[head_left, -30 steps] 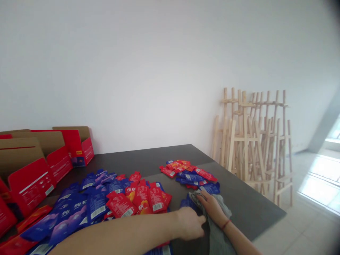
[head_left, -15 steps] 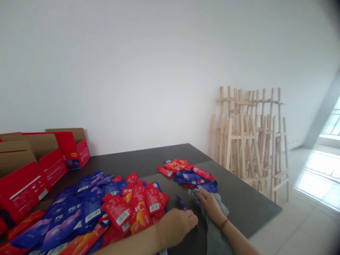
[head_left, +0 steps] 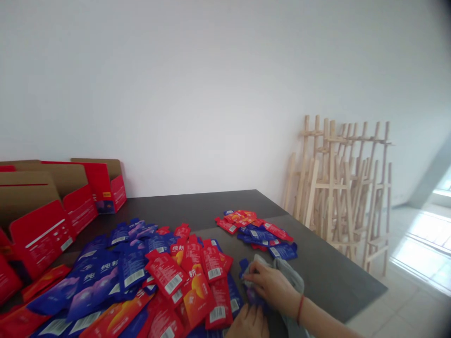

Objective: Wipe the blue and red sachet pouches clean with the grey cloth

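Note:
At the bottom of the view, my left hand point(head_left: 248, 323) presses its fingers, held close together, on the lower end of a blue pouch point(head_left: 244, 265) on the tabletop. My right hand point(head_left: 276, 287) grips a bunched grey-green cloth point(head_left: 291, 274) and rests with it on the same pouch, covering much of it. To the left spreads a large heap of red pouches point(head_left: 192, 286) and blue pouches point(head_left: 102, 270). Beyond my right hand lies a smaller pile of red and blue pouches point(head_left: 259, 234).
Red open cardboard boxes point(head_left: 44, 237) stand in a row along the table's left side. The dark table point(head_left: 334, 277) ends at a slanting right edge, and a white wall is behind it. Several wooden easels point(head_left: 331, 197) lean at the right, over a tiled floor.
My right hand has brought the cloth left onto the blue pouch. My left hand has moved down, and the pouch now lies flatter on the table. The view has shifted slightly.

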The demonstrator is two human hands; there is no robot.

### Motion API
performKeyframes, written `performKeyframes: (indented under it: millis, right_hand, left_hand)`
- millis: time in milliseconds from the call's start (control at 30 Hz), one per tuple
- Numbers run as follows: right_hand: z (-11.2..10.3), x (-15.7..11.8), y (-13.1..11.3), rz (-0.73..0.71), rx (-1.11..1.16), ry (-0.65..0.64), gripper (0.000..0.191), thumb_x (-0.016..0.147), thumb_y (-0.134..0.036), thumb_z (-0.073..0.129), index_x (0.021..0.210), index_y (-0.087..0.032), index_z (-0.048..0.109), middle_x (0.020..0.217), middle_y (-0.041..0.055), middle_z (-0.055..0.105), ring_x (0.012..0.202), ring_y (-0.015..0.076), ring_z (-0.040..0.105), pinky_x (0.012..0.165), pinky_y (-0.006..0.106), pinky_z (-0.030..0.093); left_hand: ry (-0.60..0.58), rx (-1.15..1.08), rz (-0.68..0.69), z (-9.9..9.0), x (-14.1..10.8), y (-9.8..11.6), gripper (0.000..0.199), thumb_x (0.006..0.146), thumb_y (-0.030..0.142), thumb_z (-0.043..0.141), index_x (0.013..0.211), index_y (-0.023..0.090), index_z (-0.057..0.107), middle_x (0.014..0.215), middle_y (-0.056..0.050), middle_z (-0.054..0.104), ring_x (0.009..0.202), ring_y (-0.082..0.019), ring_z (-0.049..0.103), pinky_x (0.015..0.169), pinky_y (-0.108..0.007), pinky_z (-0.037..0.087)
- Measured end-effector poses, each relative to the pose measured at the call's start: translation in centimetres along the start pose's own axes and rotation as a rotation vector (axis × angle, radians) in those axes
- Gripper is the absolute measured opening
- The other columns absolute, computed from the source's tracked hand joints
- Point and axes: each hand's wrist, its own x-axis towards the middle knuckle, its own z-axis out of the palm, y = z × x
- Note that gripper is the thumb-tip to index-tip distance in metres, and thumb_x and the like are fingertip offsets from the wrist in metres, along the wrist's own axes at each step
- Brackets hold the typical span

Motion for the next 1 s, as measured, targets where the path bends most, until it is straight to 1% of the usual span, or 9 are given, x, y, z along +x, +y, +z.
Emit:
performKeyframes:
  millis: [100,200,333,467,567,667,867,933,1000]
  right_hand:
    - [0.3,2.8,0.9,0.109,0.012,0.053,0.039,0.092,-0.018,0.051,0.124,-0.025,0.072,0.118,0.0087,0.066,0.1,0.0224,0.066,0.091,0.032,0.051]
    - [0.5,3.7,1.5,0.112,0.035,0.07,0.039,0.092,-0.02,0.05,0.124,-0.023,0.072,0.117,0.0097,0.066,0.102,0.0233,0.065,0.093,0.033,0.05]
    - [0.4,0.8,1.5,0.0,0.104,0.056,0.046,0.086,-0.013,0.05,0.125,-0.023,0.072,0.117,0.0097,0.065,0.101,0.024,0.065,0.092,0.033,0.05]
    - [0.4,-3.8,1.0,-0.11,0.132,-0.03,0.05,0.08,-0.012,0.053,0.124,-0.026,0.071,0.111,0.0087,0.064,0.095,0.0241,0.065,0.084,0.032,0.051]
    - [0.5,-5.2,1.0,-0.115,0.121,-0.063,0.052,0.077,-0.011,0.055,0.124,-0.026,0.071,0.11,0.0091,0.065,0.094,0.0247,0.065,0.081,0.031,0.051]
    - [0.6,-3.6,1.5,-0.069,0.102,-0.012,0.054,0.077,-0.008,0.053,0.124,-0.026,0.072,0.113,0.0089,0.065,0.096,0.0237,0.065,0.085,0.031,0.051]
    - [0.7,2.8,2.5,0.064,0.064,0.085,0.043,0.088,-0.015,0.051,0.123,-0.025,0.073,0.116,0.0097,0.064,0.104,0.0229,0.065,0.095,0.032,0.05]
    - [0.7,3.0,2.4,0.051,0.08,0.09,0.043,0.088,-0.016,0.05,0.124,-0.024,0.072,0.116,0.0096,0.064,0.105,0.023,0.064,0.096,0.033,0.05]
    - [0.5,1.9,2.3,0.005,0.125,0.076,0.045,0.086,-0.014,0.05,0.124,-0.025,0.072,0.116,0.0093,0.064,0.104,0.0231,0.064,0.095,0.034,0.05]
  left_hand:
    - [-0.009,0.007,-0.013,0.1,0.1,0.3,0.02,0.097,0.026,0.054,0.084,0.017,0.066,0.089,-0.007,0.076,0.076,-0.019,0.07,0.065,-0.029,0.047]
    - [-0.04,-0.021,-0.07,-0.2,0.5,0.4,0.021,0.096,0.028,0.056,0.08,0.018,0.066,0.088,-0.007,0.076,0.074,-0.018,0.071,0.063,-0.029,0.047]
    - [-0.029,-0.023,-0.056,0.2,0.7,0.5,0.016,0.093,0.025,0.059,0.081,0.019,0.066,0.088,-0.005,0.076,0.073,-0.018,0.07,0.061,-0.028,0.047]
    - [0.063,0.014,-0.001,0.8,0.6,0.6,0.02,0.093,0.024,0.059,0.075,0.017,0.063,0.073,-0.004,0.072,0.063,-0.017,0.067,0.058,-0.029,0.046]
    - [0.014,-0.001,0.026,0.3,0.7,0.5,0.02,0.094,0.025,0.06,0.077,0.016,0.064,0.07,-0.005,0.071,0.067,-0.019,0.068,0.061,-0.029,0.046]
    - [-0.078,-0.032,0.025,-0.8,0.9,-0.1,0.02,0.096,0.028,0.06,0.083,0.015,0.065,0.085,-0.007,0.075,0.078,-0.02,0.07,0.063,-0.03,0.047]
    - [-0.21,-0.051,0.039,-3.0,1.7,-0.8,0.018,0.097,0.029,0.061,0.092,0.013,0.067,0.096,-0.008,0.075,0.084,-0.018,0.069,0.06,-0.029,0.044]
    - [-0.228,-0.056,-0.002,-3.5,2.0,-0.7,0.014,0.095,0.026,0.062,0.089,0.013,0.065,0.093,-0.008,0.075,0.08,-0.018,0.068,0.059,-0.028,0.043]
    - [-0.234,-0.058,-0.036,-4.1,2.5,-0.8,0.014,0.094,0.022,0.06,0.083,0.014,0.063,0.082,-0.007,0.072,0.072,-0.017,0.066,0.057,-0.029,0.041]
